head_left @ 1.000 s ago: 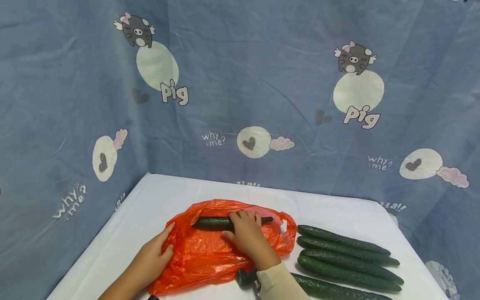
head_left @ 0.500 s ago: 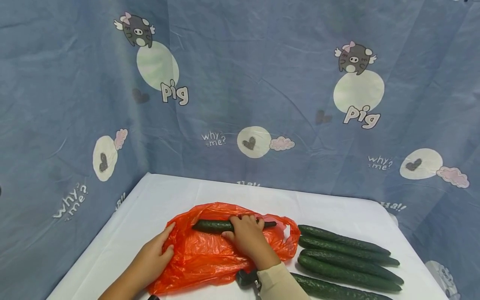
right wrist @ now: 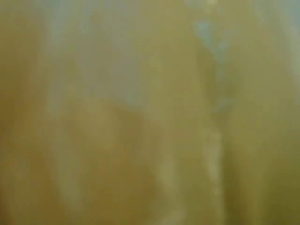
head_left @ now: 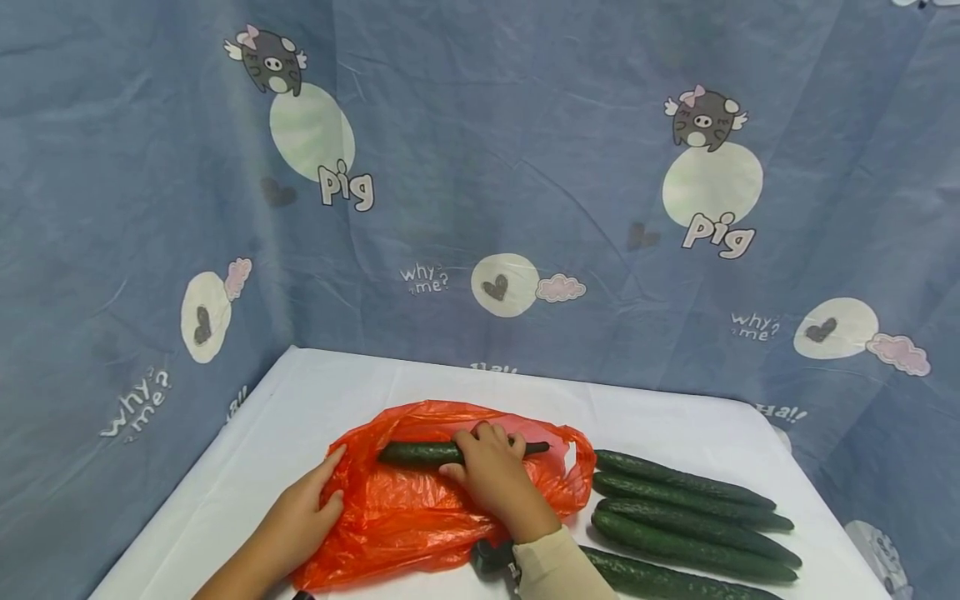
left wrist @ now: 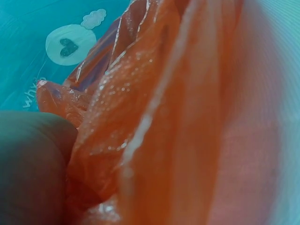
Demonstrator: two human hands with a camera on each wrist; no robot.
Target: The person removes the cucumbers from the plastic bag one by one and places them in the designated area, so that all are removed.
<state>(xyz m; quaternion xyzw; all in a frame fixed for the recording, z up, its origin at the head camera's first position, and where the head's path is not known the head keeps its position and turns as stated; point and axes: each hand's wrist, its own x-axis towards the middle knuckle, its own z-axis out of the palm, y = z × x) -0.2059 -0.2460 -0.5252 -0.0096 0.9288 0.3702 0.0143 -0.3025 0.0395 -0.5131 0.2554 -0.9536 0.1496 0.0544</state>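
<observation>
In the head view a red plastic bag (head_left: 420,508) lies on its side with its mouth spread, a handle loop at its right. Across the opening lies a dark green cucumber (head_left: 416,453), its left end inside the bag. My right hand (head_left: 495,475) grips this cucumber near the middle from above; the thin stem end pokes out to the right. At the bag's left side rests my left hand (head_left: 303,508), thumb and index finger spread and touching the film. Close up in the left wrist view are the bag's folds (left wrist: 140,140). The right wrist view is a blur.
Several loose cucumbers (head_left: 697,533) lie side by side on the white table (head_left: 247,450), right of the bag, the nearest partly behind my right sleeve (head_left: 562,567). A blue printed cloth (head_left: 600,208) hangs behind and beside the table.
The bag's handle end shifted right and then back left. The gripped cucumber has slid slightly left relative to a half second ago. My left hand stays at the bag's side.
</observation>
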